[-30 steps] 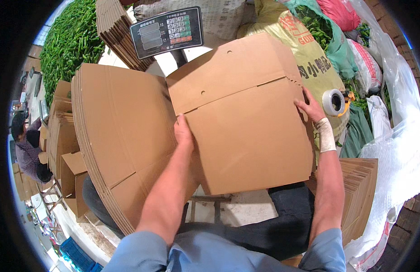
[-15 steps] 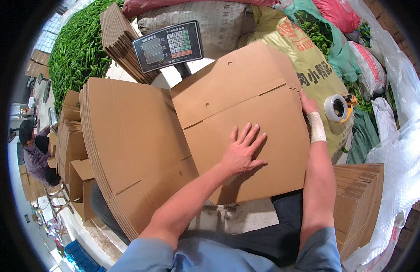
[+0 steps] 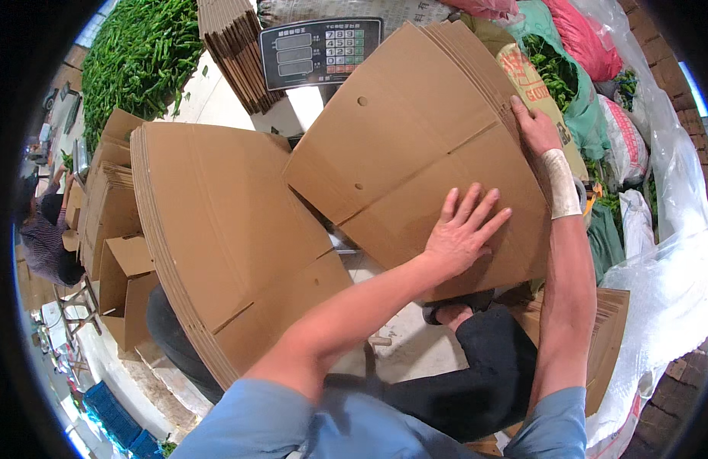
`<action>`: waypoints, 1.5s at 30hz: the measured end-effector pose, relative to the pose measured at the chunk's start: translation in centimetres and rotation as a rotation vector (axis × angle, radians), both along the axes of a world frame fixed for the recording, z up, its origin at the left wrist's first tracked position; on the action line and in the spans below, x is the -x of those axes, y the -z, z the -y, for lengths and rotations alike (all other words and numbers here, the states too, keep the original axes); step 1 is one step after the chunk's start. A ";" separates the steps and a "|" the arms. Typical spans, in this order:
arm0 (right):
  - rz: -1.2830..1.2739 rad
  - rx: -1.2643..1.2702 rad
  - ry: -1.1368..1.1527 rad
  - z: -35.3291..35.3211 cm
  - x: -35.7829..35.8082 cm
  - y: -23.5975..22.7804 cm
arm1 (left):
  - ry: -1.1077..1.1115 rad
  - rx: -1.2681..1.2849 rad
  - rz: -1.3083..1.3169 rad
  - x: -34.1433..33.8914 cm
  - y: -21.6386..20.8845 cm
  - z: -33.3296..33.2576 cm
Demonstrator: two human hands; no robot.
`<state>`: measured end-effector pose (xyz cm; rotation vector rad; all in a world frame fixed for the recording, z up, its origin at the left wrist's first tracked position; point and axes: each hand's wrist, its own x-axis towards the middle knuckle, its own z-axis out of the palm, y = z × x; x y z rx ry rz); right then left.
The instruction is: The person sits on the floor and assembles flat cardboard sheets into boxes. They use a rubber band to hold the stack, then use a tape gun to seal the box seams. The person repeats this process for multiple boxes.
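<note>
Pale floor (image 3: 415, 340), one green pepper heap (image 3: 140, 69), two big carton stacks (image 3: 224, 191) up front, the right stack (image 3: 411, 99) kinda tilted. One yellow sack (image 3: 528, 73), one scale panel (image 3: 312, 53), both printed. Left hand (image 3: 462, 239) lies palm-down on it, fingers splayed, gripping nothing; right hand (image 3: 539, 131) has its fingers grasping the right stack's edge.

Tilted stack of flattened brown cardboard boxes (image 3: 415, 145), right of centre
Several layers deep, edges stepped along the upper right; the top sheet is plain-faced, with two small round holes and a slit crease running diagonally from lower left to upper right.
</note>
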<state>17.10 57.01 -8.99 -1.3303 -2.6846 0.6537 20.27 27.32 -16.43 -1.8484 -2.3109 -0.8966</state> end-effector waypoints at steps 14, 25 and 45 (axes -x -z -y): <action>-0.116 -0.139 0.201 6.0 -2.1 -2.1 | 0.522 0.002 -0.402 9.6 -15.7 2.5; -0.336 -0.363 0.168 15.0 -6.3 -4.8 | 0.510 0.355 -0.912 16.4 -25.1 -0.1; -0.626 -0.651 0.315 22.7 -16.6 -5.7 | 0.783 0.707 -0.544 14.8 -23.6 -4.6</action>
